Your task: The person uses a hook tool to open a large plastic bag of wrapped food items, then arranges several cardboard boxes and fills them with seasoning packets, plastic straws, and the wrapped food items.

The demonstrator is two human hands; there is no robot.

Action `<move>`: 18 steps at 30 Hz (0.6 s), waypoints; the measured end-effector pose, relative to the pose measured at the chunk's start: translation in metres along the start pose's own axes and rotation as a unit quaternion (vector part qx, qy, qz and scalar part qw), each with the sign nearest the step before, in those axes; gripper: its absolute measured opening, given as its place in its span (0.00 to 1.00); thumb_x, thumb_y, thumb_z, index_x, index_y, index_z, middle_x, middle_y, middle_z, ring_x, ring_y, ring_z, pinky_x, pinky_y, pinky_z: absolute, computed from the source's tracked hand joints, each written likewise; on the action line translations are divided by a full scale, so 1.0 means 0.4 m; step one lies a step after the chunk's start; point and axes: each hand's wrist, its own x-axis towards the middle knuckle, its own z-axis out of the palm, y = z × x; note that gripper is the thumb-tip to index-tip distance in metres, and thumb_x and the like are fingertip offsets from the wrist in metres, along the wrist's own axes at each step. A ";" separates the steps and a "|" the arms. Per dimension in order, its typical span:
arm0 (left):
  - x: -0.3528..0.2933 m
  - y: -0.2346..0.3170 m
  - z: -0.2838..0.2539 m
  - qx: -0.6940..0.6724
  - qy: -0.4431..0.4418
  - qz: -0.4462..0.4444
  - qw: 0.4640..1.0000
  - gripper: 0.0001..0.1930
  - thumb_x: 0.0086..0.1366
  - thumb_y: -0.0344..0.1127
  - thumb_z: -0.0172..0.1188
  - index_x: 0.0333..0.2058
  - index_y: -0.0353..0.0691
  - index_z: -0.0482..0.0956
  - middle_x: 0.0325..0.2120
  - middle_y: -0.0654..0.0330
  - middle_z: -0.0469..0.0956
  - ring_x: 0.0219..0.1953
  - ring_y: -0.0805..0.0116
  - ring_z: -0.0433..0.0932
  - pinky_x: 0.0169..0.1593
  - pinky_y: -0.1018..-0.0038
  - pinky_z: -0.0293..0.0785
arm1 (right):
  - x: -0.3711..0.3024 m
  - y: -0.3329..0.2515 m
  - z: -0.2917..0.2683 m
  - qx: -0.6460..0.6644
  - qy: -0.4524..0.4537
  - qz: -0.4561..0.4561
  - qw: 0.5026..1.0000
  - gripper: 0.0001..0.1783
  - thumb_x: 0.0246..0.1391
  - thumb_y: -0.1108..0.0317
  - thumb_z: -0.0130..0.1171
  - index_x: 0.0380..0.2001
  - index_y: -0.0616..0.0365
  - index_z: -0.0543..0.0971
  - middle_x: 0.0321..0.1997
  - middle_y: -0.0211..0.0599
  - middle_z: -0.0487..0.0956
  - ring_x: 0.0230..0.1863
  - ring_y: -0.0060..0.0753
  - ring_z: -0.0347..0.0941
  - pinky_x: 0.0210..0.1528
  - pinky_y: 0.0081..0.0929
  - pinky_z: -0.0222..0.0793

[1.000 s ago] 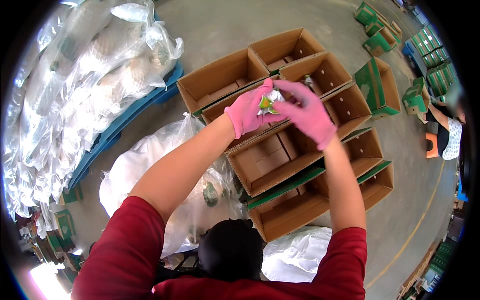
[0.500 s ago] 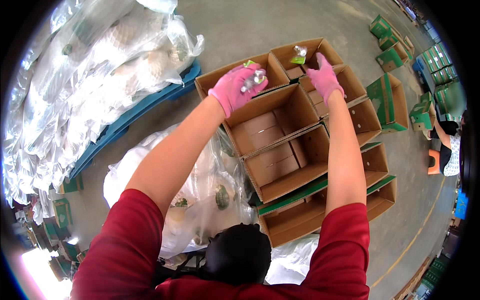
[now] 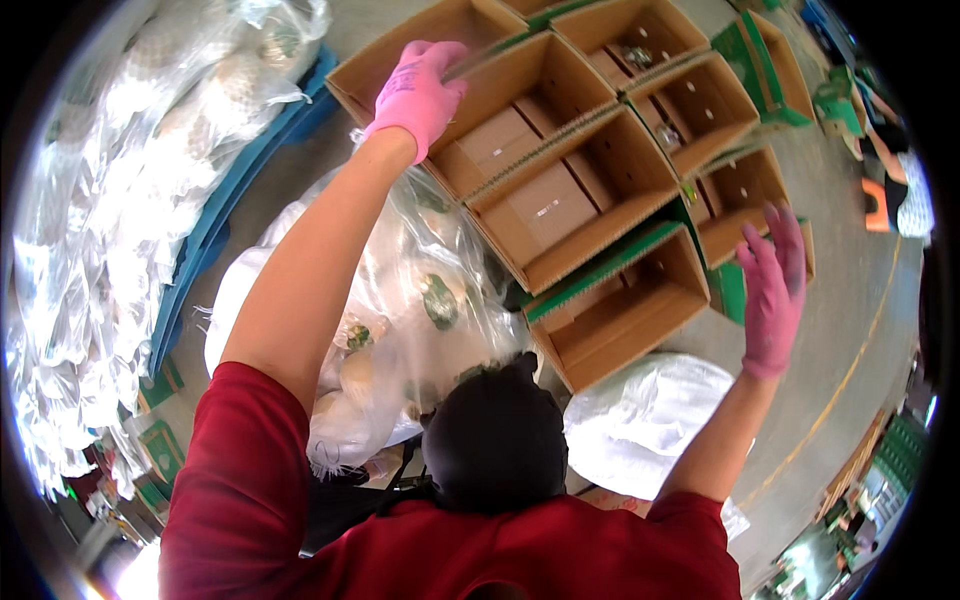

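Observation:
My left hand (image 3: 418, 95), in a pink glove, is over the left edge of the far-left cardboard box (image 3: 400, 60). Its fingers are curled, and whatever they hold is hidden. My right hand (image 3: 775, 285), also gloved in pink, is open beside the right-hand box (image 3: 745, 185), fingers stretched and apart. In that box a small green packet (image 3: 690, 193) shows at the left wall. A small clear packet (image 3: 668, 133) lies in the box behind it, and another shiny packet (image 3: 637, 57) lies in the box farther back.
Between my hands stand open boxes, including a middle one (image 3: 570, 200) and a near one (image 3: 630, 310). Plastic-wrapped pale round produce (image 3: 385, 330) lies left of them. More bagged produce (image 3: 180, 120) rests on a blue pallet (image 3: 195, 265). A person (image 3: 905, 180) is at far right.
My right hand has moved right and nearer, away from the far boxes. The small packets seen in my left hand are now out of sight. The boxes sit higher in view.

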 end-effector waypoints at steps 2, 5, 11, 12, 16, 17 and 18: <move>-0.011 0.041 0.042 -0.035 -0.100 0.037 0.994 0.26 0.62 0.33 0.62 0.59 0.45 0.70 0.60 0.56 0.67 0.50 0.54 0.78 0.52 0.64 0.76 | -0.128 0.041 -0.116 -0.002 0.064 0.028 0.998 0.24 0.64 0.70 0.53 0.63 0.63 0.68 0.67 0.41 0.67 0.65 0.34 0.66 0.61 0.27 0.68; -0.037 0.065 0.128 0.079 -0.081 0.085 0.990 0.24 0.61 0.34 0.62 0.57 0.43 0.72 0.57 0.54 0.69 0.51 0.53 0.76 0.53 0.63 0.75 | -0.331 0.073 -0.255 0.151 0.062 0.179 0.970 0.24 0.65 0.69 0.52 0.63 0.64 0.68 0.64 0.40 0.70 0.59 0.31 0.71 0.59 0.26 0.70; -0.180 0.063 0.120 0.144 0.066 0.243 0.957 0.20 0.61 0.37 0.62 0.51 0.39 0.75 0.51 0.52 0.75 0.53 0.51 0.74 0.55 0.63 0.72 | -0.666 0.177 -0.377 -0.042 -0.216 0.547 0.807 0.13 0.61 0.66 0.56 0.44 0.62 0.80 0.40 0.31 0.81 0.39 0.26 0.78 0.42 0.20 0.75; -0.216 0.073 0.120 0.135 0.070 0.261 0.953 0.20 0.61 0.37 0.61 0.50 0.38 0.76 0.50 0.52 0.76 0.53 0.51 0.73 0.55 0.62 0.72 | -0.710 0.234 -0.407 -0.104 -0.222 0.562 0.790 0.12 0.60 0.64 0.57 0.42 0.61 0.81 0.37 0.32 0.81 0.37 0.25 0.78 0.41 0.21 0.75; -0.362 0.076 0.093 0.066 -0.060 0.256 0.963 0.23 0.64 0.35 0.64 0.58 0.46 0.74 0.58 0.58 0.70 0.60 0.60 0.70 0.62 0.66 0.68 | -0.810 0.645 -0.456 -0.455 -0.181 0.405 0.772 0.12 0.61 0.64 0.53 0.42 0.53 0.83 0.37 0.35 0.83 0.40 0.30 0.81 0.40 0.29 0.75; -0.394 0.081 0.098 0.042 -0.085 0.250 0.963 0.24 0.64 0.36 0.64 0.58 0.46 0.74 0.59 0.58 0.69 0.60 0.60 0.69 0.62 0.67 0.67 | -0.823 0.756 -0.462 -0.621 -0.213 0.277 0.701 0.14 0.61 0.64 0.52 0.45 0.53 0.82 0.40 0.35 0.84 0.42 0.32 0.81 0.40 0.32 0.75; -0.431 0.072 0.083 0.031 -0.105 0.237 0.965 0.24 0.64 0.37 0.65 0.59 0.46 0.73 0.60 0.58 0.68 0.61 0.60 0.69 0.63 0.67 0.66 | -0.826 0.828 -0.427 -0.668 -0.206 0.163 0.697 0.16 0.61 0.64 0.50 0.48 0.53 0.81 0.44 0.34 0.84 0.44 0.35 0.81 0.42 0.35 0.75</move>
